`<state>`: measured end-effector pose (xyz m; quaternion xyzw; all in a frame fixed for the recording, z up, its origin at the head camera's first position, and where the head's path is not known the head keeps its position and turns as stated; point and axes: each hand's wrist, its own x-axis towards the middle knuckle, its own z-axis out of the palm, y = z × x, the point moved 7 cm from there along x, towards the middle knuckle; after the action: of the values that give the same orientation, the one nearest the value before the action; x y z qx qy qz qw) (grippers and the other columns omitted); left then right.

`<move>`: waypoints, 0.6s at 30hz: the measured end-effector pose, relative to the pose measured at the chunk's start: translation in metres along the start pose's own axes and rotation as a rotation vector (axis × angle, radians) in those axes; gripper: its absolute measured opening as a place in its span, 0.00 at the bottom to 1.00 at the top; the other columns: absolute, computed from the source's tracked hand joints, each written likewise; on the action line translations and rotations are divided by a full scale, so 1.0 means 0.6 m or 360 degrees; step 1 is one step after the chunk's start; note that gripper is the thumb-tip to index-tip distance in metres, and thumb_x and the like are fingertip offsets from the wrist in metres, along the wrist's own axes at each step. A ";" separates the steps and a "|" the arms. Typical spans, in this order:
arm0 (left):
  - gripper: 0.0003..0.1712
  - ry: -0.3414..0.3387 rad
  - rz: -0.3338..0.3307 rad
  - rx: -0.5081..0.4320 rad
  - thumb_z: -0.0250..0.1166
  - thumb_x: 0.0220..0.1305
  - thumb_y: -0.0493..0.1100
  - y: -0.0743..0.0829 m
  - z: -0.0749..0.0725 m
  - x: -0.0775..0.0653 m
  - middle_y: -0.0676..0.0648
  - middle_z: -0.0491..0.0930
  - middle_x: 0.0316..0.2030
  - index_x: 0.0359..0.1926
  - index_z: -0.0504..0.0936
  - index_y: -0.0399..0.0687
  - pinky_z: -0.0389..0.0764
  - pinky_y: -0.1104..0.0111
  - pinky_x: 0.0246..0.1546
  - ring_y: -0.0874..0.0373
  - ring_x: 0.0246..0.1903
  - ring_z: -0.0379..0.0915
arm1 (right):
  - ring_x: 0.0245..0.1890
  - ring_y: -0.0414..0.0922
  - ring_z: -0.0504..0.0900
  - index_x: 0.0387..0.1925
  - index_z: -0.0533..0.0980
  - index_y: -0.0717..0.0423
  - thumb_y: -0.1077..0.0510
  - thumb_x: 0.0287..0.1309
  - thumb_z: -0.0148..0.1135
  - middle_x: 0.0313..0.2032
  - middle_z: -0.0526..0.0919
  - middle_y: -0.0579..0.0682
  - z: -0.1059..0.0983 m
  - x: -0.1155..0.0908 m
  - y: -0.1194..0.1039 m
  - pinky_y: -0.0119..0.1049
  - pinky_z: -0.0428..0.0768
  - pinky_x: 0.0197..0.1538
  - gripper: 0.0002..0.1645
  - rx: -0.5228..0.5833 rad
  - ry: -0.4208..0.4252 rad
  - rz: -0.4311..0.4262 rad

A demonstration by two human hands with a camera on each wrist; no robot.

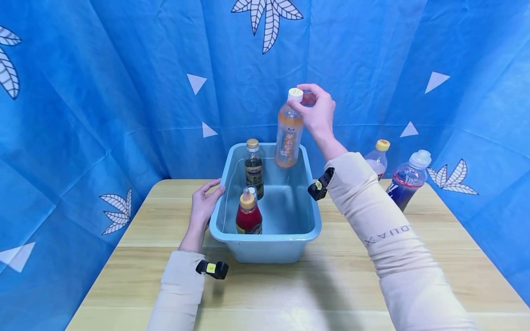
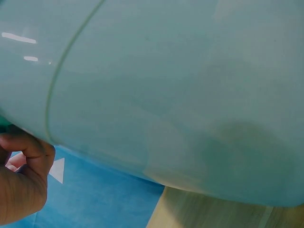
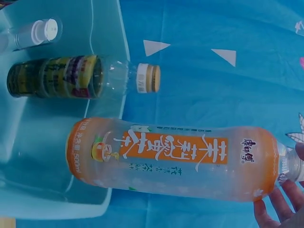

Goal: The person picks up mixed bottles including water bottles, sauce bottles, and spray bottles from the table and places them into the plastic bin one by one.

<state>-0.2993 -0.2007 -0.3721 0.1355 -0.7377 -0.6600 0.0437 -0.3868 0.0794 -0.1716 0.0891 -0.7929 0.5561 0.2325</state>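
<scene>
My right hand (image 1: 318, 110) pinches a clear bottle with an orange label (image 1: 288, 138) by its white-capped neck, upright over the far right part of a blue plastic basin (image 1: 265, 237). In the right wrist view the tea bottle (image 3: 175, 161) looks clear inside. My left hand (image 1: 204, 202) is at the basin's left rim, its fingers along the outer side. Inside the basin stand a dark bottle with a gold cap (image 1: 254, 170), a red bottle with a yellow top (image 1: 249, 216) and a small white-capped bottle (image 3: 35, 34), partly hidden in the head view.
Right of the basin, behind my right sleeve, stand a yellow-capped bottle (image 1: 377, 158) and a dark blue bottle with a white cap (image 1: 407, 179). The basin rests on a wooden table (image 1: 136, 276). A blue patterned cloth (image 1: 165, 92) hangs behind and at both sides.
</scene>
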 end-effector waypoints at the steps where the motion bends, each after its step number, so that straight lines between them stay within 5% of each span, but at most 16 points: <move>1: 0.24 0.0001 0.0000 -0.0004 0.57 0.60 0.50 0.000 0.000 0.000 0.40 0.74 0.49 0.57 0.70 0.52 0.77 0.60 0.39 0.48 0.45 0.75 | 0.40 0.41 0.75 0.47 0.75 0.50 0.52 0.48 0.64 0.40 0.80 0.49 0.003 0.000 0.003 0.34 0.74 0.44 0.21 -0.0005 0.0002 0.0001; 18: 0.24 0.0000 0.0013 -0.0010 0.57 0.60 0.49 0.002 -0.001 -0.002 0.39 0.74 0.50 0.58 0.69 0.51 0.77 0.61 0.39 0.48 0.45 0.74 | 0.39 0.41 0.75 0.46 0.75 0.52 0.53 0.49 0.64 0.38 0.79 0.50 0.040 -0.021 0.060 0.35 0.73 0.44 0.20 0.0041 0.0002 0.0089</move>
<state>-0.2979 -0.2009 -0.3705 0.1323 -0.7361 -0.6622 0.0468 -0.3965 0.0688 -0.2145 0.0696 -0.7877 0.5726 0.2163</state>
